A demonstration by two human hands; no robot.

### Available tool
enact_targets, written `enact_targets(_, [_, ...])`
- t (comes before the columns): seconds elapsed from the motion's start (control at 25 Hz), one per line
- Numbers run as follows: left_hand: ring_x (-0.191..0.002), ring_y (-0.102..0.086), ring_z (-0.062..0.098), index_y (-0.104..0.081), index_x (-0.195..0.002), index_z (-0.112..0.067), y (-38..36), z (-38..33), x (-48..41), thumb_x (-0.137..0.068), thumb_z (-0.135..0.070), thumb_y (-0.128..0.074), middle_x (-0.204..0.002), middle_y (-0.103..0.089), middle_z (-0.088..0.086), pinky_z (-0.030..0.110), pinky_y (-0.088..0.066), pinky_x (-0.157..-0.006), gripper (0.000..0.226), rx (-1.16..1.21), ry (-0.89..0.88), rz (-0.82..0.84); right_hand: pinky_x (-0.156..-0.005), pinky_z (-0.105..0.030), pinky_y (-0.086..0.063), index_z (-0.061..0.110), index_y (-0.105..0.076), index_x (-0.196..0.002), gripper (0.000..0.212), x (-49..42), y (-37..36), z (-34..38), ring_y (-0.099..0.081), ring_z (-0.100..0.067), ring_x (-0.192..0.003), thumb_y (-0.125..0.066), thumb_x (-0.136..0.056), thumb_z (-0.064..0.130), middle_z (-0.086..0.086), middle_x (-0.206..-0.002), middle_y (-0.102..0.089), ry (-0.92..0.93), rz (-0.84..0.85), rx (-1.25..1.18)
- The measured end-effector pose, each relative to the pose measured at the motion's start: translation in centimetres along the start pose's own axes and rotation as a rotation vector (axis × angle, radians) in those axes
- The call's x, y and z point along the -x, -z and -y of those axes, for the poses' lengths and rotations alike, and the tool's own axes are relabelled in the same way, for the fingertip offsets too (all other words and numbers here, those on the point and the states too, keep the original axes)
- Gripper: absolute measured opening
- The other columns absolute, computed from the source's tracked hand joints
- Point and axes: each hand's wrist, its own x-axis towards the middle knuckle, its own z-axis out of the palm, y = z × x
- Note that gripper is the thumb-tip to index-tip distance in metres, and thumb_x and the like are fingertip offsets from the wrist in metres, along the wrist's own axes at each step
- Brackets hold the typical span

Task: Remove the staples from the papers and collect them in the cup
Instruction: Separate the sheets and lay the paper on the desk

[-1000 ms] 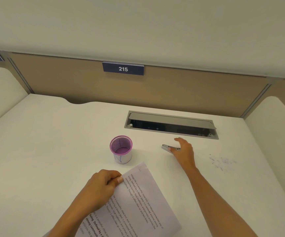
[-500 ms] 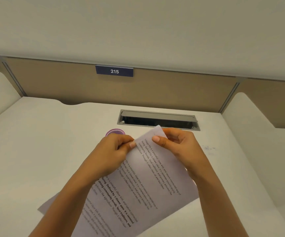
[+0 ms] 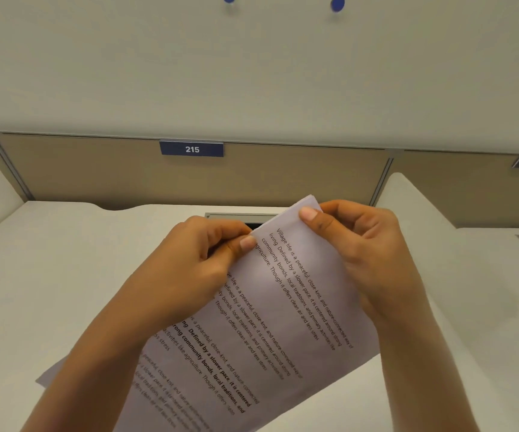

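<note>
The white printed paper sheets are now lifted closer, off the white desk. The left hand pinches their far corner (staple hidden), the right hand grips the top edge, likely steadying them; the cup is hidden.

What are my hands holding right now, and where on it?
Both hold the papers raised off the desk: left hand pinches the top corner, right hand grips the top edge beside it.
</note>
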Motion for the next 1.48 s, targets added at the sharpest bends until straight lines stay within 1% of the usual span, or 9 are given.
enact_targets(0.24, [-0.07,-0.073,0.02,-0.071,-0.092,-0.026,1.0,-1.2,1.4,-0.095,-0.034,-0.048,-0.083,-0.076,-0.001,0.052,-0.058,-0.07,0.024,0.054,-0.004,0.062,-0.064,-0.034,-0.043,0.001,-0.071,-0.086,0.033,1.5,0.5,1.7,-0.055,-0.022,-0.069,-0.061,-0.09,0.032,-0.028,-0.079,-0.066,-0.003,0.06,-0.045])
enact_targets(0.44, [-0.061,-0.065,0.026,-0.068,-0.085,-0.025,0.9,-1.3,2.4,-0.096,-0.038,-0.047,-0.07,-0.07,0.003,0.049,-0.053,-0.06,0.026,-0.087,-0.114,-0.106,-0.065,-0.02,-0.055,0.024,-0.073,-0.095,0.012,2.6,0.7,2.4,-0.07,-0.011,-0.076,-0.067,-0.086,0.027,0.007,-0.088,-0.076,0.174,0.093,0.064])
enact_targets(0.68, [-0.041,-0.047,0.016,-0.07,-0.096,-0.029,-1.0,-1.2,4.4,-0.087,-0.018,-0.04,-0.053,-0.053,-0.017,0.026,-0.041,-0.04,0.032,-0.557,-0.253,-0.402,-0.066,-0.011,-0.042,0.029,-0.065,-0.085,0.009,3.1,0.3,0.9,-0.057,-0.014,-0.082,-0.071,-0.08,0.025,0.013,-0.087,-0.062,0.463,-0.139,0.459])
enact_targets(0.8, [-0.039,-0.052,0.028,-0.073,-0.106,-0.02,-2.7,-0.9,4.8,-0.081,-0.015,-0.041,-0.065,-0.072,-0.002,0.024,-0.038,-0.039,0.041,-0.663,-0.253,-0.442,-0.058,-0.016,-0.048,0.021,-0.058,-0.085,0.012,3.4,-0.3,0.1,-0.062,-0.013,-0.066,-0.069,-0.083,0.025,0.006,-0.072,-0.067,0.26,-0.196,0.19])
enact_targets(0.92, [-0.035,-0.05,0.025,-0.074,-0.104,-0.011,-4.4,-0.1,4.3,-0.068,-0.003,-0.075,-0.061,-0.072,0.003,0.019,-0.032,-0.038,0.036,-0.714,-0.277,-0.483,-0.053,-0.021,-0.051,0.012,-0.064,-0.089,0.028,3.7,-1.4,-0.6,-0.07,-0.017,-0.065,-0.064,-0.085,0.04,-0.001,-0.074,-0.074,-0.006,-0.125,-0.105])
enact_targets(1.0, [-0.035,-0.053,0.02,-0.073,-0.106,-0.009,-5.6,0.5,4.1,-0.052,-0.009,-0.089,-0.064,-0.073,0.004,0.021,-0.038,-0.033,0.057,-0.723,-0.274,-0.423,-0.054,-0.019,-0.054,0.018,-0.068,-0.09,0.038,3.7,-2.5,-1.1,-0.073,-0.015,-0.071,-0.069,-0.076,0.054,0.005,-0.078,-0.076,-0.067,-0.154,-0.048])
enact_targets(1.12, [-0.036,-0.059,0.015,-0.072,-0.11,-0.007,-7.0,1.2,4.1,-0.042,-0.026,-0.094,-0.071,-0.077,0.003,0.022,-0.045,-0.032,0.074,-0.728,-0.27,-0.364,-0.055,-0.013,-0.054,0.036,-0.066,-0.086,0.017,3.8,-3.0,-1.9,-0.072,-0.006,-0.076,-0.067,-0.072,0.046,0.025,-0.078,-0.073,-0.09,-0.262,0.023])
enact_targets(1.32, [-0.07,-0.072,0.01,-0.063,-0.124,-0.023,-7.0,0.6,4.2,-0.087,-0.056,-0.047,-0.112,-0.072,-0.008,0.017,-0.052,-0.052,0.052,-0.538,-0.208,-0.374,-0.063,-0.023,-0.059,0.023,-0.071,-0.094,0.025,3.4,-0.7,-1.5,-0.074,-0.019,-0.078,-0.065,-0.073,0.036,0.012,-0.088,-0.077,-0.123,-0.154,-0.081])
enact_targets(1.48, [-0.116,-0.061,0.01,-0.047,-0.138,-0.026,-5.0,0.3,2.4,-0.09,-0.042,-0.05,-0.138,-0.054,-0.011,0.029,-0.056,-0.088,0.051,-0.247,-0.247,-0.459,-0.063,-0.029,-0.057,0.007,-0.076,-0.095,0.021,2.6,1.2,-0.3,-0.071,-0.026,-0.073,-0.071,-0.081,0.021,-0.009,-0.089,-0.076,-0.074,0.017,-0.161])
